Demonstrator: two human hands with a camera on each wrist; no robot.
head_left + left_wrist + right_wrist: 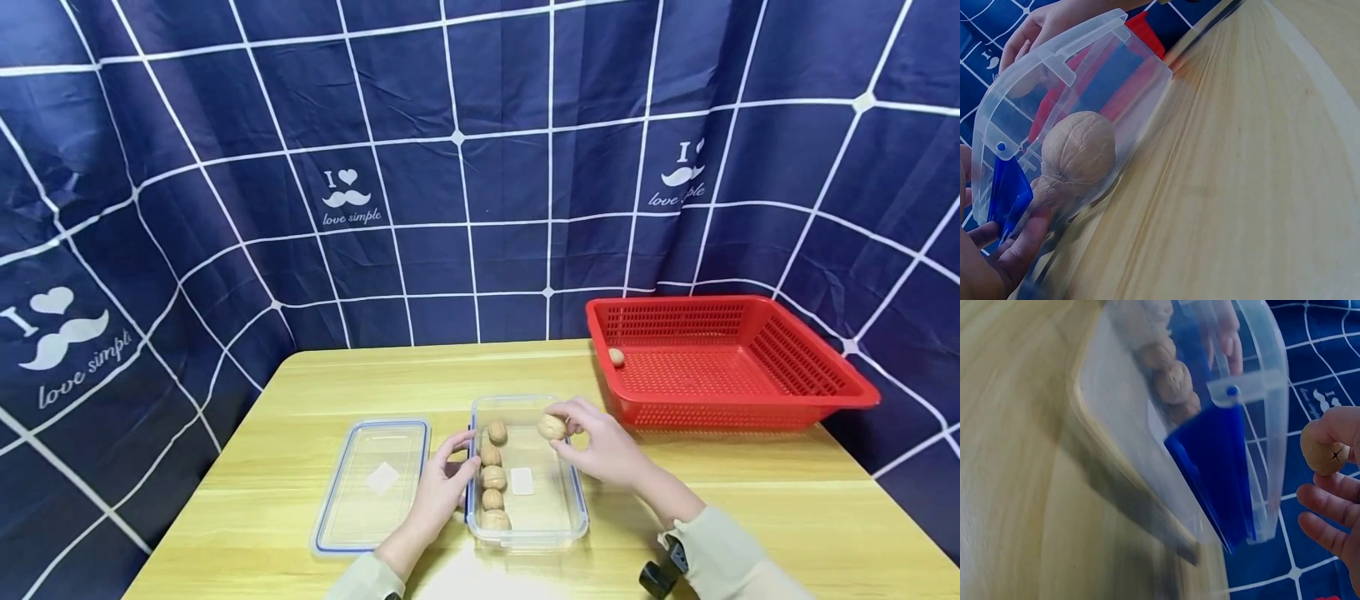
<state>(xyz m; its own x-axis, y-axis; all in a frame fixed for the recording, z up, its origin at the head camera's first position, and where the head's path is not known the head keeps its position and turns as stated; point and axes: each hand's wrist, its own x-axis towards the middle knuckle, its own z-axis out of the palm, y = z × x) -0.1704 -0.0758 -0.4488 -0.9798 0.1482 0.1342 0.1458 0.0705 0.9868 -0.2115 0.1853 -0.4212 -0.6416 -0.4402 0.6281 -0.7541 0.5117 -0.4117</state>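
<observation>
While your left hand (438, 492) steadies the box (558, 521) with 5 walnuts (492, 477), your right hand (603, 446) pinches walnut 6 (551, 427), 1 still in the basket (750, 408).

a staged recording set, not a lived-in room: a printed navy curtain (480, 167) hangs behind a bare wooden table (750, 500).

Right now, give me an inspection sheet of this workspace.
Surface: light wooden table, bare wood showing.
Job's things: clear plastic container holding five walnuts in a row; sixth brown walnut over it.
Clutter: clear blue-rimmed lid left of the container; red plastic basket holding one walnut.
Hands: left hand touches the container's left wall; right hand pinches the sixth walnut.
Cables: nothing seen.
Surroundings: navy grid-patterned cloth.
</observation>
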